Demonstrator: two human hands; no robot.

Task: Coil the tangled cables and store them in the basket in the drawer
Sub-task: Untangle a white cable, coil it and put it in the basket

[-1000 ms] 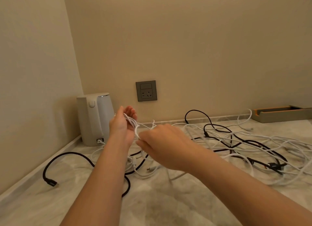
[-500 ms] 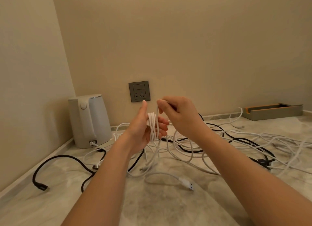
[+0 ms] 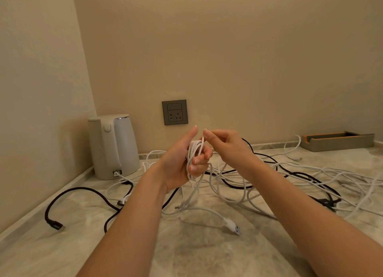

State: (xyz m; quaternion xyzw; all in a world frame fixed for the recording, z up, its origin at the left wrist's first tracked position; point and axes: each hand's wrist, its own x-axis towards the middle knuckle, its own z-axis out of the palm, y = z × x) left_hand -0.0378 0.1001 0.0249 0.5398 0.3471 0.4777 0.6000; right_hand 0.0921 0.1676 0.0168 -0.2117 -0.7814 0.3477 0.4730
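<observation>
My left hand (image 3: 182,162) is raised over the marble counter with its fingers curled round a small bundle of white cable loops (image 3: 193,152). Just right of it, my right hand (image 3: 226,146) pinches a strand of the same white cable at the top of the bundle. The cable's loose end trails down to a USB plug (image 3: 233,227) lying on the counter. Behind and to the right sprawls a tangle of white and black cables (image 3: 300,177). A black cable (image 3: 78,196) loops at the left, ending in a plug (image 3: 54,225). No basket or drawer is in view.
A white kettle (image 3: 114,146) stands in the left corner against the wall. A grey wall socket (image 3: 174,112) is above the counter behind my hands. A low grey and orange tray (image 3: 336,141) sits at the far right by the wall.
Both hands rose from the counter with the white cable. The loops round my left hand have grown, my right hand now pinches the strand above them, and the USB plug has come into view.
</observation>
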